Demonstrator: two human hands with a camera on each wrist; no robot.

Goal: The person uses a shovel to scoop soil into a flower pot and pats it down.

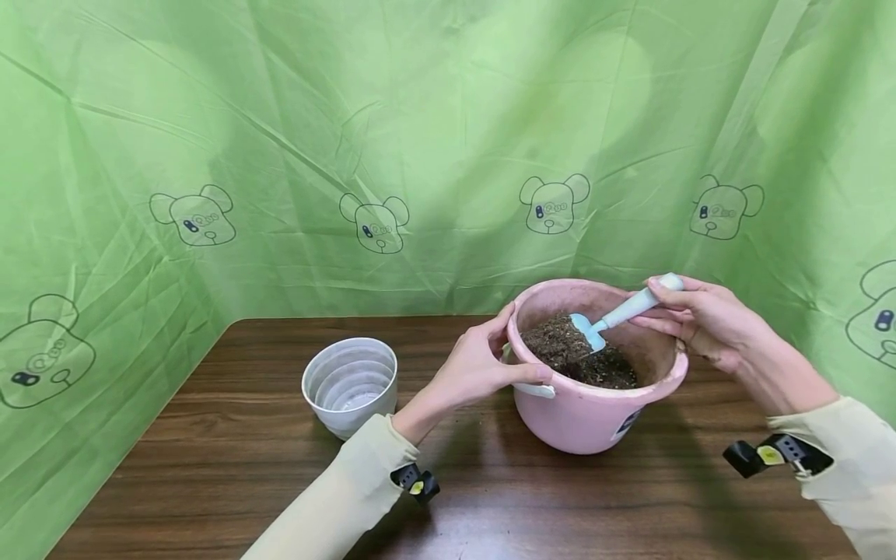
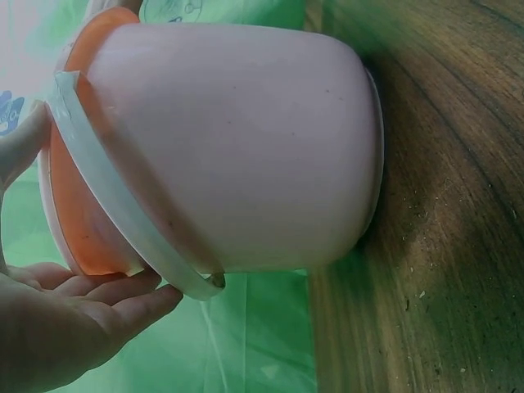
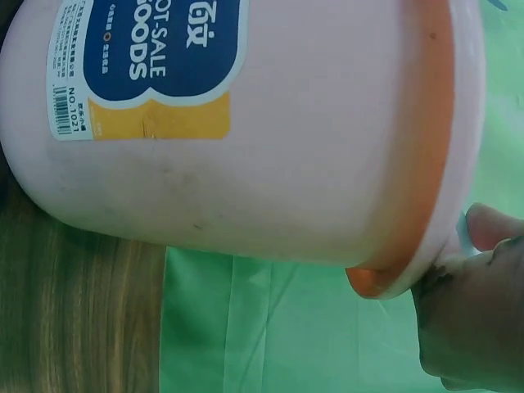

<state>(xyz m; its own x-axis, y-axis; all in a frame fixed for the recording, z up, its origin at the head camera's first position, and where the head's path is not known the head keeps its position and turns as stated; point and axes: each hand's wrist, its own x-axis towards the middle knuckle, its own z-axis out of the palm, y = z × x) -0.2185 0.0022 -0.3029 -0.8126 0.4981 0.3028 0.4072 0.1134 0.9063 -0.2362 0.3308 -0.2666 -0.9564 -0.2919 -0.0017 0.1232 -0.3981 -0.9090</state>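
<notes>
— Which step is in hand?
— Soil (image 1: 556, 342) is apparently being scooped. The trowel (image 1: 633, 306), blade in the soil inside the bucket (image 1: 570, 418), is pinched between the right hand's (image 1: 717, 317) thumb and fingers; the bucket's rim is gripped by the left hand (image 1: 472, 362).
— And next?
— Probably the blade must be worked under, then lifted level.
— Its line?
— The long axis is slanted: blade pointed down and leftward, handle end raised rightward.
</notes>
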